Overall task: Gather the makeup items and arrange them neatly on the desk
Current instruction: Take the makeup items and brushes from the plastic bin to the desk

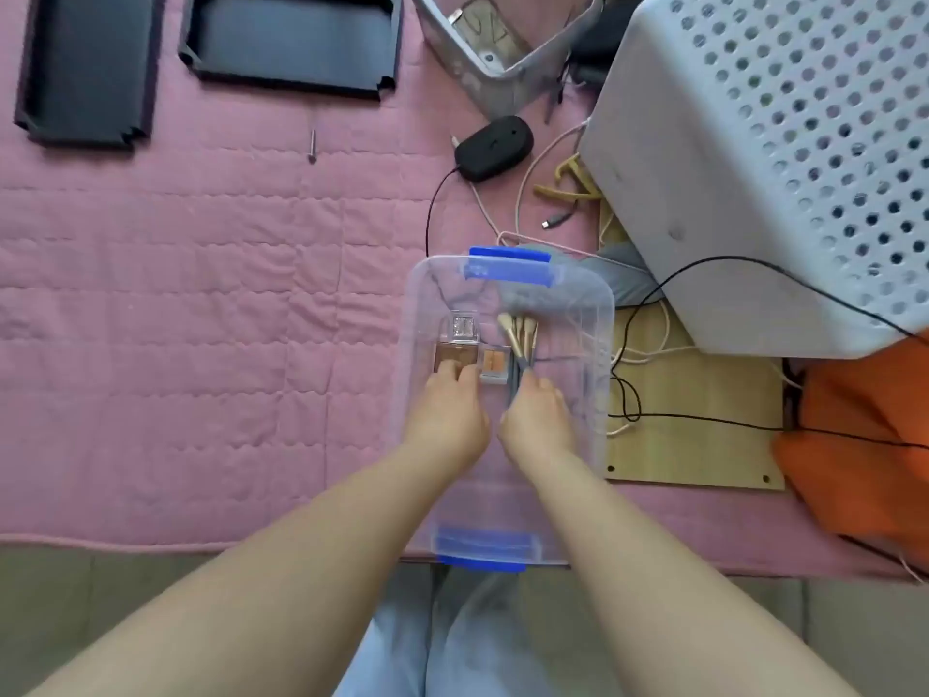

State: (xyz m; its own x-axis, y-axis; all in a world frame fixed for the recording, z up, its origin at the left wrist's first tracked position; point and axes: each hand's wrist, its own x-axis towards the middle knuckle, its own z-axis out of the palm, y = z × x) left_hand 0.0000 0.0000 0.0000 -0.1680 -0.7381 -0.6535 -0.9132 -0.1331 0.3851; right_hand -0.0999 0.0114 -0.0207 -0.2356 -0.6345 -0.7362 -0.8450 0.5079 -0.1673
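Clear plastic bin (598,314), blue latches, on quilted pink cover (201,294); left hand (445,415) fingertips resting on boxy glass bottle (458,347) inside; right hand (538,415) pinching grey-handled brush bundle (518,344); small compact (495,365) between.

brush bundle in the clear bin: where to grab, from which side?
Grip the grey handles of the makeup brushes, from the near side, coming down through the open top of the clear bin. The bristle heads point away and fan apart; the handles lie bunched together toward the person. The right hand already grips those handle ends; the left hand is on the perfume bottle.
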